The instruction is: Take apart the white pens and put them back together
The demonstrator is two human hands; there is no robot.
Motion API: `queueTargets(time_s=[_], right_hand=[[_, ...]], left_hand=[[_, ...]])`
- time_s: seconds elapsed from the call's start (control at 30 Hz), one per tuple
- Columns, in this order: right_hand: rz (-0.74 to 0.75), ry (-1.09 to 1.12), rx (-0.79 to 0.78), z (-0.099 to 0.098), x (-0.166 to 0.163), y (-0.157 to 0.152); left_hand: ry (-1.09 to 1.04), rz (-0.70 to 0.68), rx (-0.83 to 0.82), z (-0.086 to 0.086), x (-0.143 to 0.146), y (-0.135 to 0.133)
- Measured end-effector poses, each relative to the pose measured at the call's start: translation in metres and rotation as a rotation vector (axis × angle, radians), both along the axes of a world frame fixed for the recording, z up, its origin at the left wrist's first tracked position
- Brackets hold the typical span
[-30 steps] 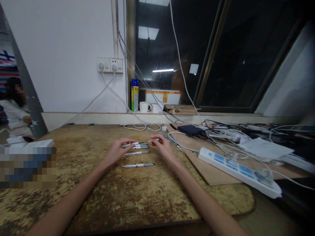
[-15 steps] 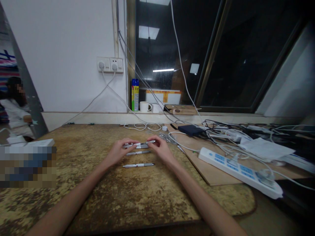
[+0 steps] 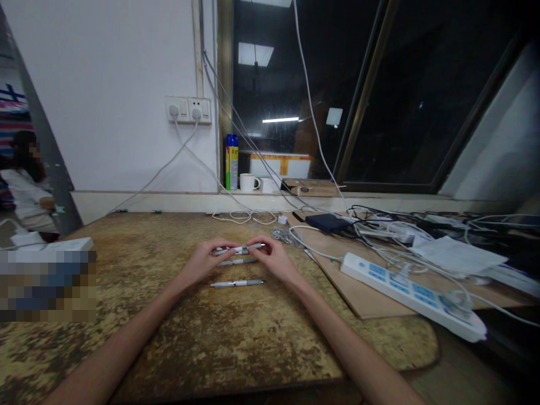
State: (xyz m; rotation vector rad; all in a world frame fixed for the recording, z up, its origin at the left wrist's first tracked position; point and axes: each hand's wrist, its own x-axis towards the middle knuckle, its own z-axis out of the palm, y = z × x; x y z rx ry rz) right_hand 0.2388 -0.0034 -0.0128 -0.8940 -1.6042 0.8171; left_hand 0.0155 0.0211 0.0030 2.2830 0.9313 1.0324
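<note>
Left hand (image 3: pixel 202 261), right hand (image 3: pixel 274 260), both gripping pen (image 3: pixel 240 248)

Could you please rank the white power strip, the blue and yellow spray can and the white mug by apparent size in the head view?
1. white power strip, nearer the camera
2. spray can
3. white mug

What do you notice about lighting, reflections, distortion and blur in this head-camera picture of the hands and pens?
Head view: dim, warm indoor light; the dark window mirrors ceiling lamps as bright patches. Wide-lens distortion bends the wall edges and stretches the forearms. The left hand and right hand with the pens look soft but readable; the nearest pen is clear. A pixelated block masks the left edge.
</note>
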Motion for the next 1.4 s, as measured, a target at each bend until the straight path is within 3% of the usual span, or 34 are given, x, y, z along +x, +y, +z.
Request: queueTargets(time_s=[0.23, 0.5, 0.67, 0.87, 1.03, 1.2, 1.4], right_hand=[[0.017, -0.007, 0.055, -0.006, -0.001, 0.003], [0.037, -0.011, -0.081, -0.014, -0.003, 0.005], [-0.035, -0.063, 0.021, -0.011, -0.005, 0.003], [0.036, -0.054, -0.065, -0.011, -0.004, 0.003], [0.000, -0.046, 0.012, -0.009, -0.003, 0.002], [0.021, -0.062, -0.047, -0.010, -0.003, 0.003], [0.011, -0.054, 0.015, -0.010, -0.002, 0.005]], left_hand=[[-0.013, -0.042, -0.046, -0.001, 0.000, -0.003], [0.005, -0.070, -0.024, -0.002, 0.004, -0.006], [-0.001, -0.045, -0.034, -0.002, 0.002, -0.004], [-0.012, -0.040, -0.048, -0.002, 0.003, -0.006], [-0.028, -0.009, -0.041, -0.001, 0.003, -0.005], [-0.018, -0.018, -0.032, -0.002, 0.002, -0.004], [-0.025, -0.021, -0.032, -0.004, 0.002, -0.003]])
